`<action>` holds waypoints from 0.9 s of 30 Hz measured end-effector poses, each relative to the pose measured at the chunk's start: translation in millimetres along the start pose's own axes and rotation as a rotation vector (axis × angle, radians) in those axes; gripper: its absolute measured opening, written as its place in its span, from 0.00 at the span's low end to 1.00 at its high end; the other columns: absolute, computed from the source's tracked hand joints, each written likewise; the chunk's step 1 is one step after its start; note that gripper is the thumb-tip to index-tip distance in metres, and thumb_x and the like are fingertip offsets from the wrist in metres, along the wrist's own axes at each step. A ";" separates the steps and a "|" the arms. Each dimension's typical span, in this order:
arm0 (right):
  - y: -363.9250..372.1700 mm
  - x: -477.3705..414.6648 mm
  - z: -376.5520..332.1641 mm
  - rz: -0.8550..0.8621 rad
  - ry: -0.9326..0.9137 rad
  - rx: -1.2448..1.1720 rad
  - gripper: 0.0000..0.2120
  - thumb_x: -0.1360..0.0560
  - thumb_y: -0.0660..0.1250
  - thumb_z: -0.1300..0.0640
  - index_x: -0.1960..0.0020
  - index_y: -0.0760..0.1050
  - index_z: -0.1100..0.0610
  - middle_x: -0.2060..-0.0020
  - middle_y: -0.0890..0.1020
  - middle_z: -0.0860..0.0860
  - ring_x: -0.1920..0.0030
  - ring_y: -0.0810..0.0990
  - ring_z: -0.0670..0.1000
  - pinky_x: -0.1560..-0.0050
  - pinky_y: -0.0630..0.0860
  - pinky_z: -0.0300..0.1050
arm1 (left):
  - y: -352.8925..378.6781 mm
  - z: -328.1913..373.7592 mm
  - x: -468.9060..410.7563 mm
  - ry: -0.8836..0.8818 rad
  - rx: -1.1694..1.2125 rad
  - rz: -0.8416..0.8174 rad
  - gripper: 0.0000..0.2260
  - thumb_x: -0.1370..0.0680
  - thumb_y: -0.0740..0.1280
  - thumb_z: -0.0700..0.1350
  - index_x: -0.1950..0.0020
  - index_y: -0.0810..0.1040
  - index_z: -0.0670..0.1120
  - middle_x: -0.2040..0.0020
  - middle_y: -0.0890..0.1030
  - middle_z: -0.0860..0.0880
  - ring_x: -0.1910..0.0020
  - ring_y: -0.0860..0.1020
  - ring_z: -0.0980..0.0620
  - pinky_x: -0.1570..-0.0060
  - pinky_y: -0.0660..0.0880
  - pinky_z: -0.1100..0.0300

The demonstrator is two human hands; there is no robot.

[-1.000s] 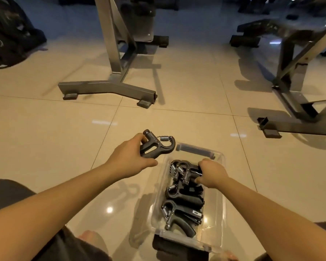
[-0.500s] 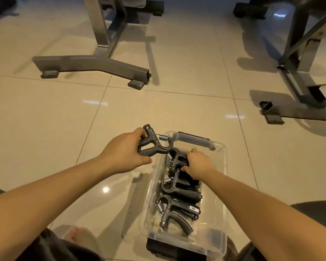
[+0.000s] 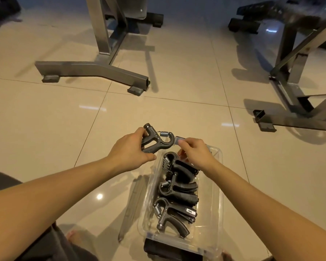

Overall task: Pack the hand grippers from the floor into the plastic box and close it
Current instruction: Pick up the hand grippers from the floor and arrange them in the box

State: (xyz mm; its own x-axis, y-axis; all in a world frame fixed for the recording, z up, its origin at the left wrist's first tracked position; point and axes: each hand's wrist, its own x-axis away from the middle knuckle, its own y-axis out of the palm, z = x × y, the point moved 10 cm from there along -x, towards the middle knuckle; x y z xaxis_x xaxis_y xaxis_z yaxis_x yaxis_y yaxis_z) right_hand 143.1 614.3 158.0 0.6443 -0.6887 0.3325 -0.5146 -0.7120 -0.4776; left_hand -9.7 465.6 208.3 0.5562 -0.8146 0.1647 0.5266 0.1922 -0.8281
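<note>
Currently gripping one hand gripper [image 3: 157, 141] in the left hand [image 3: 129, 153], fingers curled round its handle, above the floor [image 3: 45, 129] just beyond the plastic box's [image 3: 215, 213] far left corner. Reaching with the right hand [image 3: 195, 154] over the far rim, fingers bent, index tip at the grey latch [image 3: 176, 138]; pinching or merely touching, cannot tell. More grippers [image 3: 177, 193] stacked inside.

No legible text; small label [image 3: 191, 211] on nearest hand gripper [image 3: 177, 209] too blurred
</note>
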 end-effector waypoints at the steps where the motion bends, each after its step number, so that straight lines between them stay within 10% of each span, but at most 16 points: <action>1: 5.8 8.5 -6.3 -0.042 0.036 -0.151 0.15 0.17 0.63 0.48 0.48 0.80 0.59 0.61 0.85 0.57 0.62 0.83 0.54 0.58 0.78 0.51 | -0.5 1.7 1.6 0.006 0.014 0.011 0.26 0.32 0.78 0.58 0.42 0.68 0.54 0.52 0.80 0.54 0.56 0.78 0.49 0.59 0.73 0.55; 11: 8.2 43.2 -29.4 -0.040 0.153 -0.629 0.13 0.17 0.64 0.55 0.44 0.77 0.65 0.59 0.86 0.60 0.64 0.85 0.53 0.66 0.83 0.46 | -3.8 33.8 29.3 0.143 0.075 0.030 0.28 0.32 0.76 0.63 0.42 0.67 0.55 0.56 0.79 0.56 0.60 0.78 0.55 0.59 0.76 0.55; 19: -16.3 42.7 -40.1 -0.073 0.049 -0.373 0.14 0.15 0.59 0.57 0.43 0.78 0.67 0.62 0.82 0.57 0.68 0.80 0.52 0.67 0.80 0.43 | -49.8 36.4 35.4 0.176 0.159 0.203 0.07 0.23 0.71 0.54 0.50 0.77 0.54 0.59 0.80 0.57 0.59 0.78 0.58 0.58 0.75 0.55; 27: -14.1 48.5 -55.7 -0.104 -0.043 -0.233 0.13 0.16 0.61 0.54 0.47 0.81 0.61 0.61 0.81 0.56 0.64 0.79 0.51 0.65 0.78 0.42 | -31.6 45.1 44.1 0.313 0.260 0.039 0.09 0.26 0.76 0.48 0.48 0.81 0.55 0.57 0.83 0.56 0.55 0.80 0.54 0.49 0.78 0.49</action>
State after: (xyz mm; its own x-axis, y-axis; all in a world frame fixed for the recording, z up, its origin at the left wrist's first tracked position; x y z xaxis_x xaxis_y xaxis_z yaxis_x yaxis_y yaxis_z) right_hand 150.1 583.3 226.2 0.7213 -0.6074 0.3329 -0.5578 -0.7943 -0.2406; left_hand 27.2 448.2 265.9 0.3778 -0.9234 -0.0678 0.6767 0.3254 -0.6605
